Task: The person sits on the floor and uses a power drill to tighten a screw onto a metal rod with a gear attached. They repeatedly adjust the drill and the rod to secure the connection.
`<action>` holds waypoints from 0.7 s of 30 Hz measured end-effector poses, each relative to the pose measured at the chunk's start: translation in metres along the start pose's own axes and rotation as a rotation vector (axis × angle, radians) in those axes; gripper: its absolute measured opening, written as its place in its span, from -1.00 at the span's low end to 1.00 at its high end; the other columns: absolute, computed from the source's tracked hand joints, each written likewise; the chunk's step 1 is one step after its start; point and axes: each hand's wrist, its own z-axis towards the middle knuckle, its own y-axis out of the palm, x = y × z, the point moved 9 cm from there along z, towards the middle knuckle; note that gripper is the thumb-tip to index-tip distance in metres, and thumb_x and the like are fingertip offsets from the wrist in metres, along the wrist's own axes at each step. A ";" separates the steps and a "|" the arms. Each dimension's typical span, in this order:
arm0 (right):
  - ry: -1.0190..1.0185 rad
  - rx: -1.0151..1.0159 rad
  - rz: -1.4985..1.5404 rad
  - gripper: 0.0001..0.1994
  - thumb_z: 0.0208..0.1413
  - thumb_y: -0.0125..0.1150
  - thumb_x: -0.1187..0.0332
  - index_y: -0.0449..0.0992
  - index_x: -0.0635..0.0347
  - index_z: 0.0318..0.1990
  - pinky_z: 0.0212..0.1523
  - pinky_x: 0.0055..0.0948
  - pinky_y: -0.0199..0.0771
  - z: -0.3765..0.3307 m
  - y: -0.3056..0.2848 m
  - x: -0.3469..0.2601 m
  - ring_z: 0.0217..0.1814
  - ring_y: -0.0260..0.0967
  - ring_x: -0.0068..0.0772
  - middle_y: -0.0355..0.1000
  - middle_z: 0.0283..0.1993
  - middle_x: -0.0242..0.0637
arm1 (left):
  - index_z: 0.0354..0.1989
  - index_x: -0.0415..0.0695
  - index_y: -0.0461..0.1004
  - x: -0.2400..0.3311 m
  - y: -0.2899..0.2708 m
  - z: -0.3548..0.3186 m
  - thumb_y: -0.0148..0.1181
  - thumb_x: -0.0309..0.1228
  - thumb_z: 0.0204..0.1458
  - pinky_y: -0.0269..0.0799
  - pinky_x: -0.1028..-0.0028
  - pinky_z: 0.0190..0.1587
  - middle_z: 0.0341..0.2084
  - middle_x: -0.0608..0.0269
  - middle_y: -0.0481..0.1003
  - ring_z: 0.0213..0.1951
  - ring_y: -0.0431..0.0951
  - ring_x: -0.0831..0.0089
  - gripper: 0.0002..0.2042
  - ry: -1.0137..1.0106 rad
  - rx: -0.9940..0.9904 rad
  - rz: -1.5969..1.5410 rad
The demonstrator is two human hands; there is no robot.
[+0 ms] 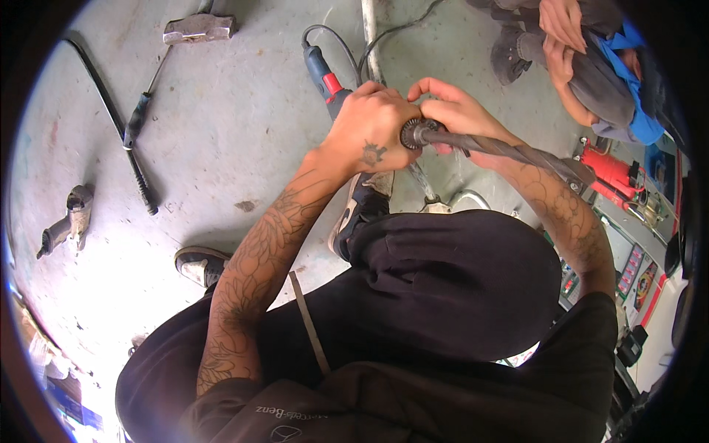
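Note:
In the middle of the view I have a corded power drill with a dark blue body and a red switch area (330,83). Its toothed chuck (411,134) points toward me, with a long, thick, spiral drill bit (509,150) running out to the right. My left hand (375,127) is wrapped round the drill just behind the chuck. Against the chuck's right side, my right hand (459,117) has its fingers curled and pinched. A small dark tip shows below those fingers, but what they hold is mostly hidden.
Left on the floor lie a hammer (199,28), a screwdriver (137,118), a long black bar (107,92) and a pistol-shaped air tool (74,218). A pale pole (371,37) stands behind the drill. Upper right, another person's hands (561,44) are close; below them sits a red tool (609,168).

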 end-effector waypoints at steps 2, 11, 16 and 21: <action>-0.030 -0.015 0.091 -0.81 0.20 -0.01 0.43 0.34 0.12 -0.04 -0.72 -0.61 0.01 0.009 0.006 -0.005 -0.72 0.09 -0.70 0.31 -0.57 -0.48 | -0.42 -0.14 0.55 -0.009 -0.007 0.000 0.36 -0.42 -0.37 0.39 0.27 -0.02 -0.46 0.20 0.56 -0.25 0.55 0.16 -0.75 -0.006 0.045 -0.019; -0.444 -0.064 0.320 -0.74 0.30 0.09 0.25 0.37 0.22 0.00 -0.47 -0.58 0.25 0.016 0.030 -0.009 -0.47 0.26 -0.64 0.39 -0.32 -0.38 | -0.39 -0.19 0.57 -0.038 -0.038 -0.008 0.30 -0.43 -0.30 0.43 0.28 -0.12 -0.52 0.08 0.55 -0.33 0.57 0.15 -0.77 -0.059 0.120 -0.089; -1.096 0.076 -0.314 -0.51 0.24 0.21 0.16 0.34 0.24 0.21 -0.32 -0.43 0.40 -0.038 0.047 -0.068 -0.32 0.33 -0.53 0.38 -0.27 -0.31 | -0.46 -0.26 0.50 -0.056 -0.065 -0.005 0.27 -0.47 -0.25 0.43 0.45 -0.33 -0.53 0.17 0.57 -0.44 0.55 0.45 -0.83 -0.470 0.094 -0.527; -1.509 0.573 -1.068 -0.40 0.05 0.21 -0.22 0.56 0.18 -0.07 -0.33 -0.28 0.44 -0.085 0.060 -0.116 -0.29 0.40 -0.23 0.37 -0.27 -0.27 | -0.47 -0.27 0.48 -0.041 -0.084 0.006 0.21 -0.53 -0.30 0.43 0.47 -0.33 -0.55 0.20 0.55 -0.45 0.54 0.44 -0.84 -0.497 0.024 -0.766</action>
